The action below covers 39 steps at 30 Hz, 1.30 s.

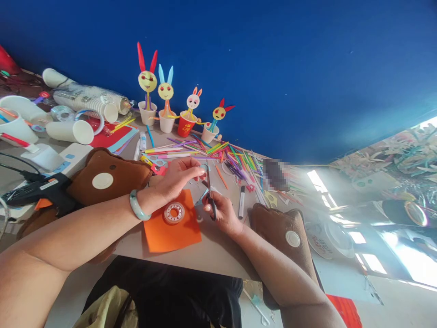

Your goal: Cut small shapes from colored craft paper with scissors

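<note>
My right hand (223, 213) is closed round the dark handles of a pair of scissors (212, 207), whose blades point up and away from me. Close to those blades, my left hand (182, 175), with a pale green bangle (137, 206) on its wrist, is pinched at the fingertips. A small pale bluish bit shows there, too small to name. Below the left hand, a roll of clear tape (174, 212) lies on an orange paper sheet (155, 237). A black marker (241, 202) lies to the right of the scissors.
Cup figures with rabbit ears (166, 122) stand along the blue wall. Colourful sticks (239, 166) are strewn before them. Brown cushions (124, 175) lie on both sides. A black glue gun (44, 193) and several white paper cups (83, 132) are at left; a clear bowl (329, 239) is at right.
</note>
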Each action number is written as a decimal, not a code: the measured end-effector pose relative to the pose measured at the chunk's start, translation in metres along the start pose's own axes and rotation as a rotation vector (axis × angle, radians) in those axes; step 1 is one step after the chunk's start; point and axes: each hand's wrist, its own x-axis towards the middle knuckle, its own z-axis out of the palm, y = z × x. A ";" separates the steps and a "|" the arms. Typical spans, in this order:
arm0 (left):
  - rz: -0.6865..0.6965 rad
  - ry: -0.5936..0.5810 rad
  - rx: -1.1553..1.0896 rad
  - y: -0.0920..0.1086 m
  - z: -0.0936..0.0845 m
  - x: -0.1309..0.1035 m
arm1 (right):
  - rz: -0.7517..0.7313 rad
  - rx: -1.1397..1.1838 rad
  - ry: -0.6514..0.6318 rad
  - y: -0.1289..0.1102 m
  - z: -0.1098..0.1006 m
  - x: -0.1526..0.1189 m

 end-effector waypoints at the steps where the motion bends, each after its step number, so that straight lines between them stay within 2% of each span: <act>1: 0.002 -0.001 0.001 0.000 0.000 0.000 | -0.001 0.000 0.000 0.000 0.000 0.000; 21: 0.021 0.001 -0.031 0.002 -0.001 0.000 | -0.007 -0.005 0.001 0.000 0.000 0.000; 28: 0.021 0.039 -0.020 0.003 -0.001 0.000 | -0.011 -0.026 -0.002 0.000 -0.001 0.000; 39: 0.017 0.007 0.013 0.005 0.002 -0.002 | 0.001 -0.036 0.008 0.000 0.000 0.000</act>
